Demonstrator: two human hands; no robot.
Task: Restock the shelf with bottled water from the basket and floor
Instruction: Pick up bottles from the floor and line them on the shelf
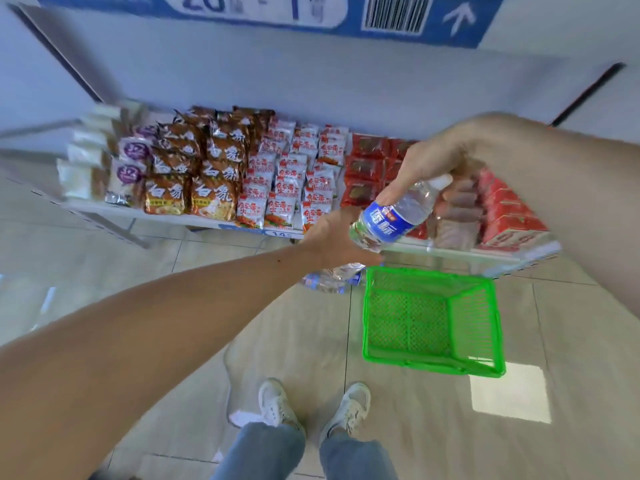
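My right hand (436, 161) grips a clear water bottle (394, 216) with a blue label and white cap, held tilted above the shelf's front edge (450, 252). My left hand (332, 237) reaches down toward several water bottles (332, 278) lying on the floor just left of the green basket (433, 320); its fingers are partly hidden behind the held bottle, so their grip is unclear. The basket stands on the floor below the shelf, and its mesh bottom shows with no bottles inside.
The low shelf carries brown noodle packs (194, 168), white-and-red snack packs (294, 178), red packs (367, 168) and red boxes (509, 216). My feet in white shoes (311, 407) stand on the tiled floor. A blue-and-white wall sign (277, 12) hangs above.
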